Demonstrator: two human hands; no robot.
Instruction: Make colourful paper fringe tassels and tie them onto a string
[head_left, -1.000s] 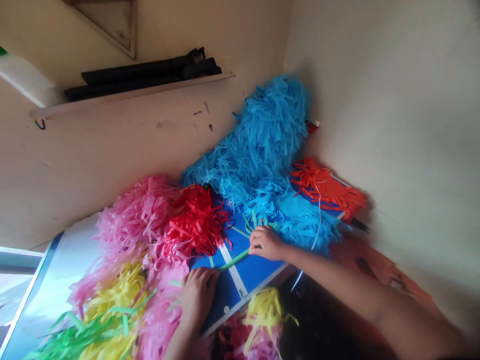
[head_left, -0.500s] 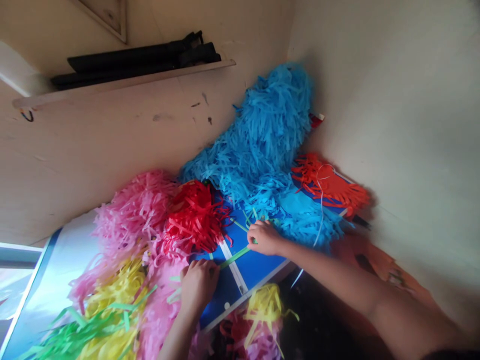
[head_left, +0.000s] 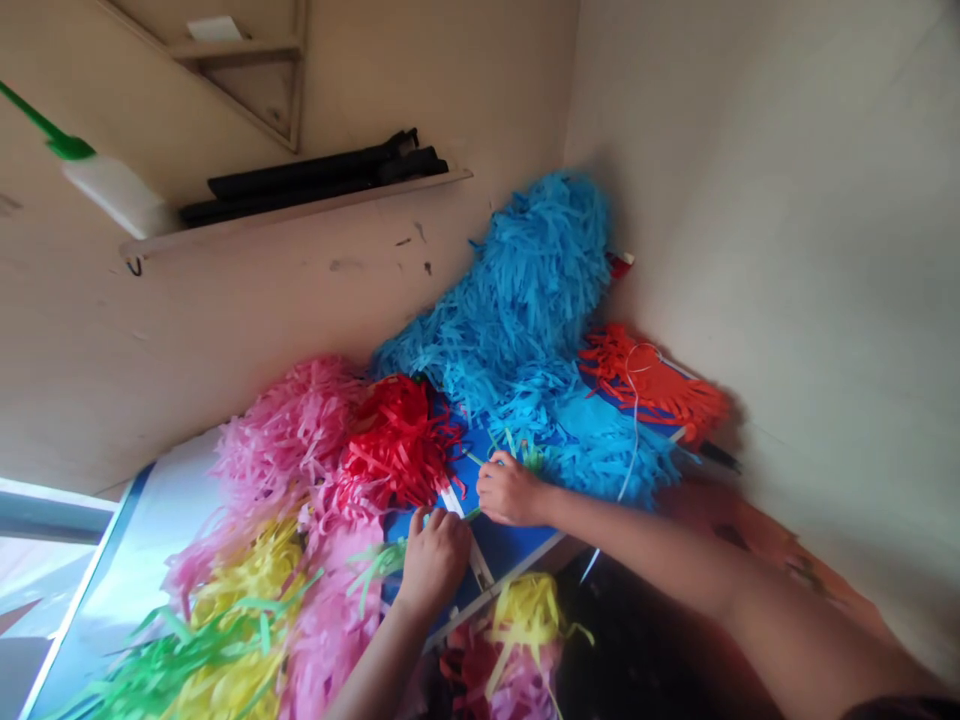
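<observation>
My left hand (head_left: pixel 436 560) is closed on a light green paper strip (head_left: pixel 472 515) above the blue tabletop (head_left: pixel 510 538). Close to its right, my right hand (head_left: pixel 511 490) is closed round the same strip, a short piece of which shows between the two. Fringed green ends (head_left: pixel 382 562) stick out left of my left hand, and more green fringe (head_left: pixel 529 455) lies just behind my right hand. Beyond the hands are a red paper bundle (head_left: pixel 401 440) and a large heap of blue fringed paper (head_left: pixel 540 270).
Pink (head_left: pixel 289 420), yellow (head_left: pixel 259 570) and green (head_left: pixel 176 650) fringes cover the left side. Orange fringe (head_left: pixel 660 390) and a white string lie at the right. A wall shelf (head_left: pixel 315 215) holds black rolls and a green-capped bottle (head_left: pixel 116 190).
My hands have come closer together, my left one moving right, and less of the green strip shows between them. The view has shifted, bringing the bottle into sight.
</observation>
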